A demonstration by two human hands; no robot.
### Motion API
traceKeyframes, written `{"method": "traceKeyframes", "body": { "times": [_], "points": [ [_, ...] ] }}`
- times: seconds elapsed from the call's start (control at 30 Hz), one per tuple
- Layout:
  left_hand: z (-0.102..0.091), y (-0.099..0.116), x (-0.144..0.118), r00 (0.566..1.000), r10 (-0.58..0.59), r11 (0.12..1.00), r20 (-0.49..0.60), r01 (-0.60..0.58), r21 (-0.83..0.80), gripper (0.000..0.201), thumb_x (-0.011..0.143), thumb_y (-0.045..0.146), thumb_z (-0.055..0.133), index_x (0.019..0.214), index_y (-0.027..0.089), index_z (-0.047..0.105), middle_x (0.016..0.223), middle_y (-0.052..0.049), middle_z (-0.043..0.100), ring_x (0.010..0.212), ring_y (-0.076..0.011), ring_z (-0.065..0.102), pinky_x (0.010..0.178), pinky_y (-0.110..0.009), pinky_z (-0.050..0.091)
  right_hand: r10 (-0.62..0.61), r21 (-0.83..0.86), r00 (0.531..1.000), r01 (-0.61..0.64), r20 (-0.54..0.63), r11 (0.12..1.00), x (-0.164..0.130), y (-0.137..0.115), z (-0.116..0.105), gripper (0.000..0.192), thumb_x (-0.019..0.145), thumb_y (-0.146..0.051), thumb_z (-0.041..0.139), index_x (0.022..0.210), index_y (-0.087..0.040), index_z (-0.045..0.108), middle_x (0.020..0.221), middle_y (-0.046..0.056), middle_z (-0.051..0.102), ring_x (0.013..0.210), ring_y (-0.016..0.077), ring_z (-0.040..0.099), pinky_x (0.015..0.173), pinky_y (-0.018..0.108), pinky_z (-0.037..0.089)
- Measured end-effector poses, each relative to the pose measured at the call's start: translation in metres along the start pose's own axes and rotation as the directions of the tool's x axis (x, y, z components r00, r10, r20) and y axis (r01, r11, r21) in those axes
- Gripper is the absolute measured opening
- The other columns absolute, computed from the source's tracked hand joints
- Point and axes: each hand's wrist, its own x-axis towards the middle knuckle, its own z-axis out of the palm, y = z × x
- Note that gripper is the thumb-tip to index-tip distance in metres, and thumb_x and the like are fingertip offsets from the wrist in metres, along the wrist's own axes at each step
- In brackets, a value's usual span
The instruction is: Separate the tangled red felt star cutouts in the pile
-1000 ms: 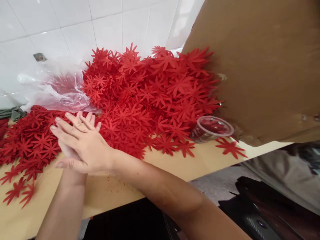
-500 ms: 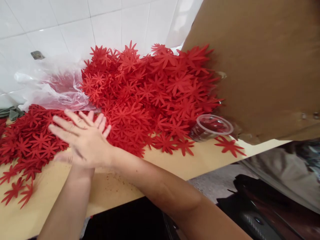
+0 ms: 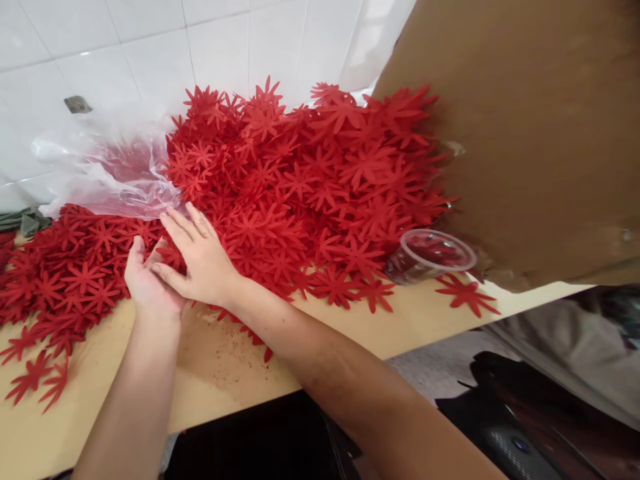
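Together, my left hand (image 3: pixel 150 283) and right hand (image 3: pixel 203 260) lay flat, fingers spread, pressed against the red paper flowers (image 3: pixel 300 187).

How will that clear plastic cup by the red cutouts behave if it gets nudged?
The clear plastic cup looks thin-walled, so probably light; a small push should shift it. It seems to lie tilted on the wooden table, so it may roll toward the edge. Red flower cutouts crowd its left side and might damp movement that way. Its contents are unclear.

white tiled wall (image 3: pixel 220 40), wooden table (image 3: pixel 220 373)
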Motion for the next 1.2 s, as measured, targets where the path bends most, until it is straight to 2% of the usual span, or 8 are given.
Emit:
{"method": "traceKeyframes", "body": {
  "times": [0.1,0.23,0.4,0.57,0.83,0.97,1.1,1.2],
  "points": [
    [0.006,0.004,-0.004,0.996,-0.058,0.996,-0.062,0.053,-0.075,0.036,0.081,0.046,0.042,0.077,0.015,0.059,0.07,-0.006,0.065,0.088,-0.0201,0.064,0.08,-0.029,0.051,0.008,0.091,1.0,-0.007,-0.011,0.996,0.004,0.013,0.0,0.082,0.075,-0.049,0.055,0.139,-0.005,0.028,0.149,0.017,0.026,0.143,0.0271,0.012,0.118,0.044,0.011],
    [0.013,0.002,-0.008,0.996,-0.085,0.992,-0.002,0.084,-0.093,0.026,0.078,0.032,0.043,0.08,0.013,0.061,0.066,-0.004,0.064,0.066,-0.0116,0.062,0.07,-0.023,0.05,0.087,0.344,0.996,-0.079,-0.008,0.936,0.008,0.029,0.001,0.085,0.074,-0.045,0.058,0.141,-0.008,0.021,0.151,0.017,0.02,0.142,0.0249,0.015,0.117,0.044,0.014],
    [0.012,-0.01,-0.005,0.994,-0.067,0.995,0.09,0.073,-0.064,0.022,0.068,0.006,0.047,0.083,0.015,0.06,0.074,0.0,0.067,0.066,-0.0085,0.061,0.068,-0.022,0.049,0.243,0.722,0.96,-0.265,0.138,0.64,0.011,0.037,-0.005,0.078,0.075,-0.026,0.049,0.143,-0.017,0.013,0.149,0.007,0.031,0.136,0.0206,0.032,0.111,0.04,0.033],
    [0.014,-0.017,-0.008,0.982,-0.159,0.985,0.101,0.165,-0.058,0.009,0.077,0.018,0.054,0.081,0.015,0.061,0.073,0.001,0.067,0.064,-0.0078,0.06,0.064,-0.021,0.049,0.301,0.864,0.919,-0.357,0.257,0.354,0.014,0.031,-0.013,0.077,0.067,-0.017,0.04,0.142,-0.014,0.021,0.151,0.001,0.027,0.139,0.0134,0.027,0.115,0.032,0.024],
    [0.013,-0.016,-0.005,0.994,-0.103,0.993,0.034,0.105,-0.046,0.013,0.08,0.019,0.056,0.09,0.015,0.064,0.077,0.001,0.071,0.065,-0.0069,0.063,0.073,-0.02,0.053,0.366,0.921,0.894,-0.342,0.257,0.188,0.013,0.024,-0.022,0.054,0.077,-0.034,0.04,0.129,-0.02,0.042,0.139,0.002,0.046,0.128,0.0184,0.044,0.109,0.039,0.035],
    [0.006,-0.019,0.004,0.993,-0.03,0.997,-0.116,0.022,-0.068,0.007,0.078,0.015,0.058,0.083,0.015,0.062,0.069,0.002,0.069,0.06,-0.0064,0.062,0.073,-0.021,0.053,0.39,0.876,0.878,-0.398,0.277,0.273,0.013,0.03,-0.017,0.049,0.074,-0.05,0.05,0.112,-0.018,0.052,0.126,0.009,0.055,0.115,0.0212,0.054,0.1,0.039,0.043],
    [0.004,-0.023,0.007,0.975,0.045,0.996,-0.218,-0.061,-0.065,0.003,0.075,0.015,0.061,0.074,0.016,0.058,0.063,0.005,0.066,0.057,-0.0063,0.061,0.069,-0.019,0.051,0.379,0.745,0.897,-0.412,0.23,0.524,0.011,0.035,-0.01,0.046,0.063,-0.037,0.068,0.102,-0.015,0.056,0.099,0.006,0.061,0.087,0.0147,0.058,0.086,0.033,0.048],
    [0.005,-0.022,0.006,0.958,0.11,0.991,-0.265,-0.127,-0.047,0.008,0.076,0.017,0.061,0.07,0.017,0.055,0.06,0.006,0.064,0.054,-0.0064,0.06,0.069,-0.022,0.051,0.361,0.702,0.892,-0.441,0.273,0.559,0.01,0.034,-0.011,0.032,0.063,-0.03,0.069,0.089,-0.015,0.058,0.078,0.0,0.06,0.07,0.0095,0.054,0.075,0.028,0.048]
  ]
}}
